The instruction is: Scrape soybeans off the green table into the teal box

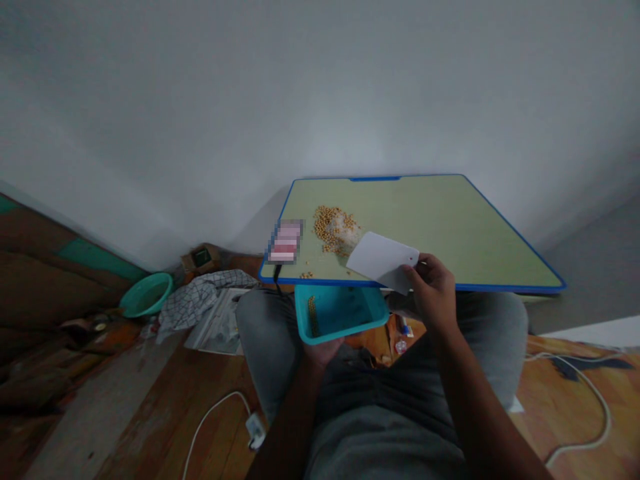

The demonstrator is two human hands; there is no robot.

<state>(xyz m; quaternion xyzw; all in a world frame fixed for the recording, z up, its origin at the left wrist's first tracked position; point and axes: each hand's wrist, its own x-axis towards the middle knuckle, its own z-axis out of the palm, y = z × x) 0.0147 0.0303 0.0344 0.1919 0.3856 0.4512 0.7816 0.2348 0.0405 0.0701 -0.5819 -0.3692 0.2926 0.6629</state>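
Note:
My left hand (324, 351) holds a turquoise plastic basket (343, 332) from below, just under the table's front edge. A few yellow beans (313, 315) lie along the basket's left side. Between the thumb and fingers of my right hand (433, 288) is a white card (383, 257) with a small hole near one corner. The card's far edge is close to a pile of soybeans (327, 227), which has pale white grains (345, 232) mixed in on its right. Several loose beans (307, 275) lie near the table's front edge, above the basket.
The light green table (425, 213) has a blue rim and stands against a white wall. A pixelated pink item (286, 241) lies at its left edge. Left on the floor are a green basin (147, 295) and checked cloth (200, 293). A white power strip (255, 430) lies near my left leg.

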